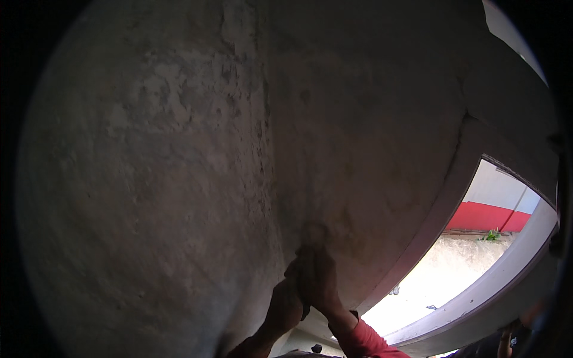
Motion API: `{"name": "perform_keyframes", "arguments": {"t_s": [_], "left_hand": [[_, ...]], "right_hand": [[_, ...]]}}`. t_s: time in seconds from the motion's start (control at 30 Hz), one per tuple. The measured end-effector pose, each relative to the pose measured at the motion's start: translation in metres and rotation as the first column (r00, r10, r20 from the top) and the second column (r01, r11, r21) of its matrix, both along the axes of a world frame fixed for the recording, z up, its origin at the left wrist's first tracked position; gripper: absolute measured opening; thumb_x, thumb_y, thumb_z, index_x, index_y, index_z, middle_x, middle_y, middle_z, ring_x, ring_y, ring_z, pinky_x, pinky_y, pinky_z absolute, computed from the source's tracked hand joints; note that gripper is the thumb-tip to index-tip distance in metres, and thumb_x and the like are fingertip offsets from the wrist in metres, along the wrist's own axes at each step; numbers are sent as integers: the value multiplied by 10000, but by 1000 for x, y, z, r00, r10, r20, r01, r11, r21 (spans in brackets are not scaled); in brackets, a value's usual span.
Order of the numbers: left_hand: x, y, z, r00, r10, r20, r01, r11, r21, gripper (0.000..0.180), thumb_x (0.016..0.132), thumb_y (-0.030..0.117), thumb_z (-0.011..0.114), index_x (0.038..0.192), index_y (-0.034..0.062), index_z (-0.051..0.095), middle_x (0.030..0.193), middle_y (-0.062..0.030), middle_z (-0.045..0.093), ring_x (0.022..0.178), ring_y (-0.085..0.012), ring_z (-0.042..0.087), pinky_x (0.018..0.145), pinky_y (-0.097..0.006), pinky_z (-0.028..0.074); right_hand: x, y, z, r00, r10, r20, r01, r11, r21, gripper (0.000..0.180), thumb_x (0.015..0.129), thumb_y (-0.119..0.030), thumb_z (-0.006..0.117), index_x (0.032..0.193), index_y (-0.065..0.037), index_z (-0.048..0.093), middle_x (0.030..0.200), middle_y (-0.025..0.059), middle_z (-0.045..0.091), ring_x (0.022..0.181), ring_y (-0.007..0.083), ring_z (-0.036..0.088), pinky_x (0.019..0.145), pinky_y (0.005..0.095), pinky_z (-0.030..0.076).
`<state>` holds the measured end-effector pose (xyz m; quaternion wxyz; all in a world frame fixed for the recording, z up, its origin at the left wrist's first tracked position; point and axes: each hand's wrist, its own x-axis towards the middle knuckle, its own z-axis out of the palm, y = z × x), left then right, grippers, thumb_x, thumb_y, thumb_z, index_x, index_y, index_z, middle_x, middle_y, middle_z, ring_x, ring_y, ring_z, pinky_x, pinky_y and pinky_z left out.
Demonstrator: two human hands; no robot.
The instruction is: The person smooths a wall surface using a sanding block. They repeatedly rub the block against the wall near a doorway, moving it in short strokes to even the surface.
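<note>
My left hand and my right hand are pressed together in front of a shaded grey plaster wall, close to its corner. Both look closed, the fingers dark against the wall. A small dark end shows below them, between the wrists; what it belongs to is hidden. The right arm wears a red sleeve and a dark band at the wrist. Whether the fingertips touch the wall is too dark to tell.
A second wall, rough and patchy, meets the first at a vertical corner. A crack runs down at right. Beyond lies a bright opening with a pale sill, sunlit ground and a red-and-white wall. Dark blurred shapes fill the lower right.
</note>
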<state>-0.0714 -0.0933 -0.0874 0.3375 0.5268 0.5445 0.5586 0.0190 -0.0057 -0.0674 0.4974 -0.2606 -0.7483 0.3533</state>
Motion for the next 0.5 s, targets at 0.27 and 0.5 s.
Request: {"name": "perform_keyframes", "arguments": {"t_s": [0.27,0.5], "left_hand": [[8,2,-4,992,61,-109,-67,997,-49,151,1005,119,525,979,-13,596,630,-141,610,574,-313,635,528,-420,477],[11,4,-10,989,18,-144,-23,999,-33,128,981,88,534,1036,-18,580,654,-168,618,591,-352,642,545,-465,472]], "right_hand": [[4,-3,-4,985,22,-170,-81,933,-350,280,862,-121,682,1097,12,609,812,152,701,653,362,670,646,425,546],[14,6,-10,997,28,-67,-22,995,97,216,872,-96,667,1050,17,616,980,202,681,758,374,687,681,448,539]]}}
